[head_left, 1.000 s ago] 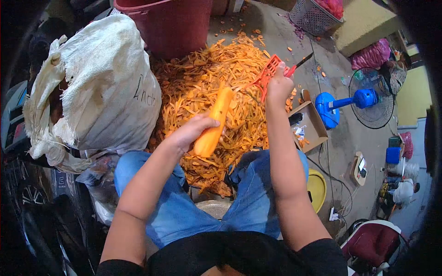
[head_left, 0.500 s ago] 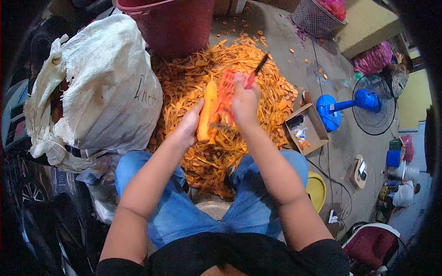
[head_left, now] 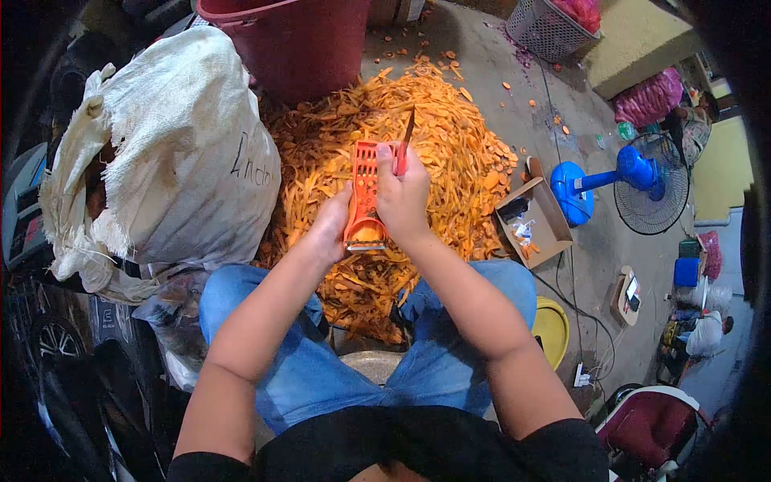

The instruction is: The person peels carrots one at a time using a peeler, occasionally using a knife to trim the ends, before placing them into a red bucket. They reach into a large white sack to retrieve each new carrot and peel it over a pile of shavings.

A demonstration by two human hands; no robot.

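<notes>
My left hand (head_left: 332,226) grips an orange carrot (head_left: 368,231), mostly hidden behind the tool; only its near end shows. My right hand (head_left: 403,197) holds an orange-red peeler (head_left: 364,181) laid along the carrot, plus a thin dark-bladed knife (head_left: 405,139) that sticks up past the fingers. Both hands meet over a big heap of orange carrot peelings (head_left: 450,153) on the floor between my knees.
A full white sack (head_left: 181,153) stands at left, a dark red bucket (head_left: 297,44) behind the heap. To the right lie an open cardboard box (head_left: 538,221), a blue floor fan (head_left: 634,181), a yellow bowl (head_left: 552,331) and cables. A mesh basket (head_left: 546,28) sits far right.
My right hand came down from the raised far-right position onto the carrot, then slid the peeler toward me along it. The left hand kept the carrot, turning it more upright.
</notes>
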